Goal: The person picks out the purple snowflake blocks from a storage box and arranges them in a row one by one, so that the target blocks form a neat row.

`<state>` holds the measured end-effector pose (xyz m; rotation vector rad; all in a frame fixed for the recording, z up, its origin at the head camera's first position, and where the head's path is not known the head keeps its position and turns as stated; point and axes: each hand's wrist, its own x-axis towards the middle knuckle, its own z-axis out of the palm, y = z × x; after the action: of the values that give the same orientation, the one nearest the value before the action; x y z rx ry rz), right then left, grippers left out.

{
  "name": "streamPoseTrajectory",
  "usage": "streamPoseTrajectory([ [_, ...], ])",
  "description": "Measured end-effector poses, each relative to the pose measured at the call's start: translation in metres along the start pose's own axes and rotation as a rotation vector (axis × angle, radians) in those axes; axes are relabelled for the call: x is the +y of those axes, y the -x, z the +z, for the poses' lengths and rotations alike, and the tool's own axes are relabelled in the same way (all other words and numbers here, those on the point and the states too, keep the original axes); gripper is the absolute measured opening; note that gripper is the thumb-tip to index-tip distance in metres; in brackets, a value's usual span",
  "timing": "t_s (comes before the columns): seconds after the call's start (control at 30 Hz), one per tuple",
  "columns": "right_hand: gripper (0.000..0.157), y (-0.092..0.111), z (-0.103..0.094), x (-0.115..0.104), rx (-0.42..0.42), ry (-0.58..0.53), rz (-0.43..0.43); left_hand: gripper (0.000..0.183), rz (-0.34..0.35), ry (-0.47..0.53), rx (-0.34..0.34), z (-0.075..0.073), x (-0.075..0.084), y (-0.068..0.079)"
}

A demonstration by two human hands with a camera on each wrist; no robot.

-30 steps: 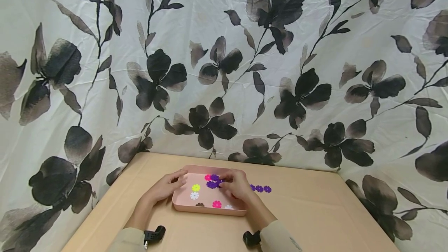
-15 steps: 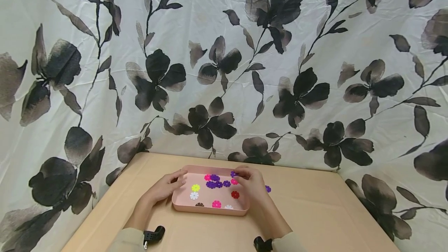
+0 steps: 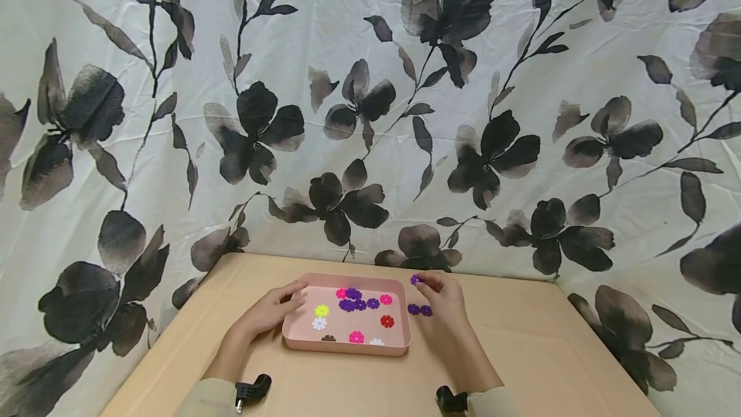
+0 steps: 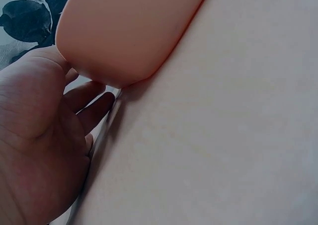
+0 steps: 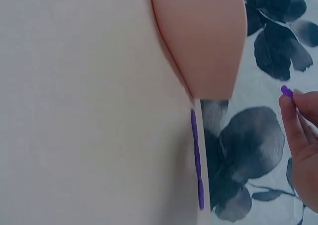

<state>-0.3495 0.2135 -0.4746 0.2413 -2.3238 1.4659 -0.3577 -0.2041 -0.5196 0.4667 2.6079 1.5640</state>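
Note:
My right hand (image 3: 444, 295) is raised just right of the tray and pinches a small purple notched disc (image 3: 415, 280) between thumb and fingertips. In the right wrist view the disc shows edge-on at the fingertips. Below the hand, joined purple discs (image 3: 419, 309) lie on the table in a row, partly covered by the hand. My left hand (image 3: 269, 311) holds the left rim of the pink tray (image 3: 347, 345), its thumb over the rim and fingers outside the wall. Inside the tray lie purple discs (image 3: 359, 305), pink, white, brown, a yellow one (image 3: 321, 310) and a red one (image 3: 387, 321).
The tan table (image 3: 521, 352) ends at a white floral cloth (image 3: 405, 147) hanging behind it. Black wrist cameras (image 3: 253, 390) sit near both sleeves.
My right hand has moved right, out of the tray and past its right wall, carrying a purple disc. The left hand stays at the tray's rim.

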Motion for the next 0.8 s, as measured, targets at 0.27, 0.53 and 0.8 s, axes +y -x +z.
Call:
streamPoseTrajectory([
  [0.27, 0.021, -0.003, -0.018, 0.013, 0.047, 0.044, -0.016, 0.056, -0.008, -0.005, -0.001, 0.000, 0.000, 0.001],
  [0.53, 0.020, -0.005, -0.031, 0.026, 0.057, 0.108, 0.009, 0.056, -0.002, -0.015, 0.000, 0.000, -0.001, -0.001],
  [0.8, 0.023, -0.002, -0.044, 0.040, 0.029, 0.166, 0.058, 0.056, 0.011, -0.010, -0.003, 0.000, -0.001, -0.001],
])
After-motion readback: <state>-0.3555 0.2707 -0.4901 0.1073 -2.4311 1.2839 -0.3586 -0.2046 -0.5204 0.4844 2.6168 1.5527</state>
